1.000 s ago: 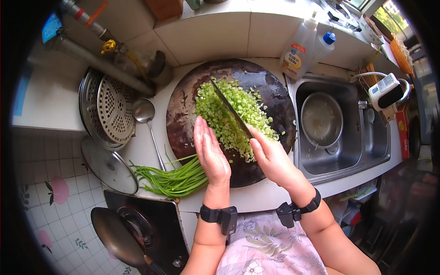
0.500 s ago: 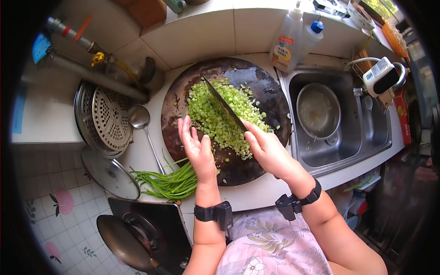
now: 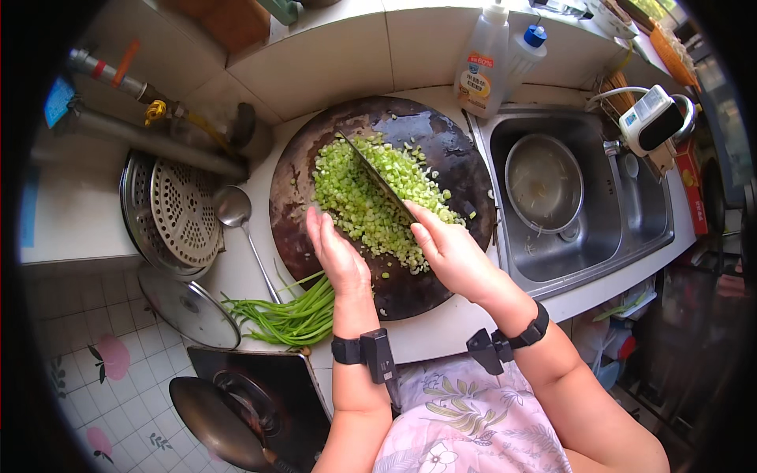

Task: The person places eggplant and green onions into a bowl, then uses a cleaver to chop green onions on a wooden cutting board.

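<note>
My right hand [image 3: 445, 248] grips the handle of a broad cleaver [image 3: 374, 175], its blade lying diagonally over a heap of finely chopped pale green onion [image 3: 351, 213]. The heap sits on a dark round chopping board [image 3: 410, 292]. Beside the heap's lower left, my left hand [image 3: 337, 256] is open and empty, fingers extended and palm turned toward the pile. A bunch of long uncut green stalks [image 3: 284, 319] lies on the counter at the board's lower left.
A ladle [image 3: 233, 206], perforated steamer plates [image 3: 189, 213] and a glass lid [image 3: 181, 315] are left of the board. A wok [image 3: 209, 418] is on the cooktop below. At right, a double sink [image 3: 591, 252] holds a metal bowl [image 3: 544, 181]; bottles [image 3: 477, 71] stand behind.
My left hand has drawn slightly back from the heap, its fingers spreading, then coming somewhat closer together. My right hand still holds the cleaver. The whole view has shifted slightly.
</note>
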A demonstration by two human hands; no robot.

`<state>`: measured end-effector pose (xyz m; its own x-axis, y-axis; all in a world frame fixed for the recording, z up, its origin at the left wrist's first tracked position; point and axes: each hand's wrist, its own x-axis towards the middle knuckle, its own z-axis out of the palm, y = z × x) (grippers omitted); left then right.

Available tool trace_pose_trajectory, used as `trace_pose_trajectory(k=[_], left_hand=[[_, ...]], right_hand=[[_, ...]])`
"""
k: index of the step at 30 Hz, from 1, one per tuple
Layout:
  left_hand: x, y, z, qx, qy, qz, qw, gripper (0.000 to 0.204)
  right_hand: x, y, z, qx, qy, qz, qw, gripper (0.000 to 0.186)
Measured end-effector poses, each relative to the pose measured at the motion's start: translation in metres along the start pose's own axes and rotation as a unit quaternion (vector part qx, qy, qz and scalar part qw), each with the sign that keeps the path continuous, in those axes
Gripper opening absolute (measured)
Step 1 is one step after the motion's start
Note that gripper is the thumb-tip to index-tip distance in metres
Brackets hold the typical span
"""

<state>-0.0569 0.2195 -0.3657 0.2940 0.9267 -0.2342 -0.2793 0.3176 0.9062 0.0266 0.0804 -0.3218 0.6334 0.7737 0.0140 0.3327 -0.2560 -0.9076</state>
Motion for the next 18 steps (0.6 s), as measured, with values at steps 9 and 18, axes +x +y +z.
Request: trace_pose_trajectory(k=[9,18], left_hand=[[-0.005,0.019,0.016,0.022,-0.129,0.029,0.991,0.061],[-0.028,0.013,-0.004,0.034,-0.025,0.015,0.999,0.058]], right_hand=[[-0.004,-0.003,-0.002,0.022,-0.004,0.033,0.999,0.038],[-0.003,-0.013,-0.004,0.051,-0.038,0.049,0.997,0.040]])
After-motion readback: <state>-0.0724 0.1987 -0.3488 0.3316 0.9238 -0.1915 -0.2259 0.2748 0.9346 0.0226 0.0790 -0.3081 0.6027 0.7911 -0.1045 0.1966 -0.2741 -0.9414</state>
